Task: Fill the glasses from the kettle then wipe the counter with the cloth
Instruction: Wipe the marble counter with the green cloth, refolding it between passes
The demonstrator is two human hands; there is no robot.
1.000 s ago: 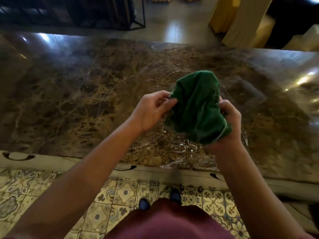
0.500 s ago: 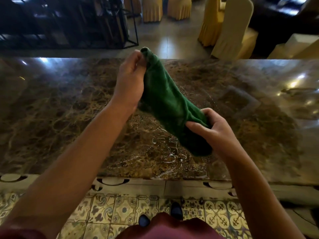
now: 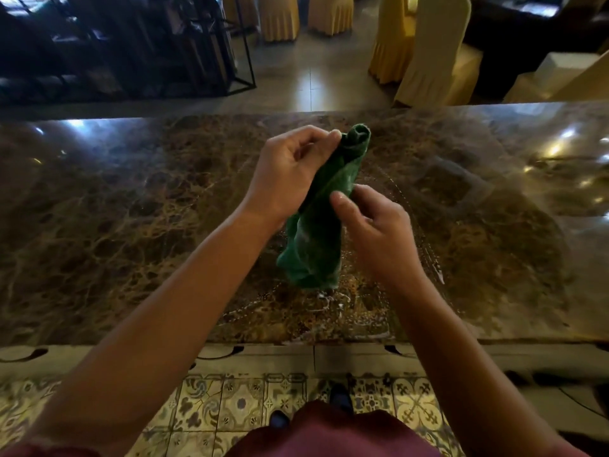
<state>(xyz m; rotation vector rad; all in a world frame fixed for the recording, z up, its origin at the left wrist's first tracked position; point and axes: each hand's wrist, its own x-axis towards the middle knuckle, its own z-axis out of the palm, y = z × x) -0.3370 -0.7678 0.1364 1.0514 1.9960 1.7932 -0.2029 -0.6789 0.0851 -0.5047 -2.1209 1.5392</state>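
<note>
Green cloth (image 3: 316, 225), bunched into a loose roll, is held up in the air above the brown marble counter (image 3: 131, 209), approx. over its middle. Left hand (image 3: 286, 173) pinches the roll's upper end w/ curled fingers. Right hand (image 3: 372, 225) grips it lower down, thumb pressed on the fabric; bottom end hangs free, not touching the stone. Wet streaks and droplets (image 3: 316, 305) shine on the counter right under the cloth, near the front edge. Yellow-covered chairs (image 3: 428, 51) stand beyond the far side. Patterned tiles (image 3: 230, 407) underfoot.
</note>
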